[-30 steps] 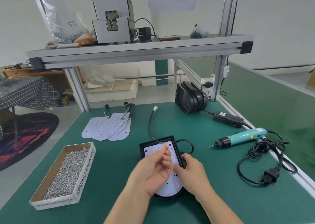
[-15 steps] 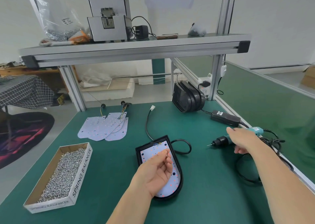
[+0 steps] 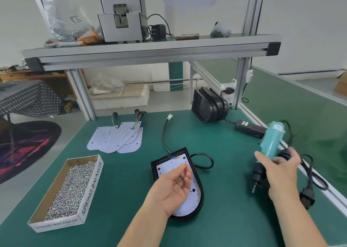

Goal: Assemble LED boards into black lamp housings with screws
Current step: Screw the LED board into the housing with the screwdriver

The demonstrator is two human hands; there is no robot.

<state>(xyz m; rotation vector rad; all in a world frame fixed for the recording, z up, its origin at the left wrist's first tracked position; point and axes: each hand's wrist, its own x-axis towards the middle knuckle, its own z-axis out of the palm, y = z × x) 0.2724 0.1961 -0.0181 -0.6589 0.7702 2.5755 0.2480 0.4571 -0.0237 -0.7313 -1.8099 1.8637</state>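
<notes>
Centrally, in the head view, the left hand (image 3: 172, 186) lies palm up with fingers loosely curled over the LED board (image 3: 195, 191) seated in the black lamp housing (image 3: 202, 199) on the table (image 3: 122, 171); whether it holds a screw cannot be told. The right hand (image 3: 279, 173) grips the teal electric screwdriver (image 3: 270, 143), raised off the table, bit pointing down. The screw box (image 3: 92, 186) stands at left.

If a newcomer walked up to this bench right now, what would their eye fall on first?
Most likely the teal screwdriver, gripped tip-down by the right hand above the green table at the right. Next, the left hand, palm up with curled fingers, over the black lamp housing and its white LED board at centre. A box of screws sits at the left.
</notes>
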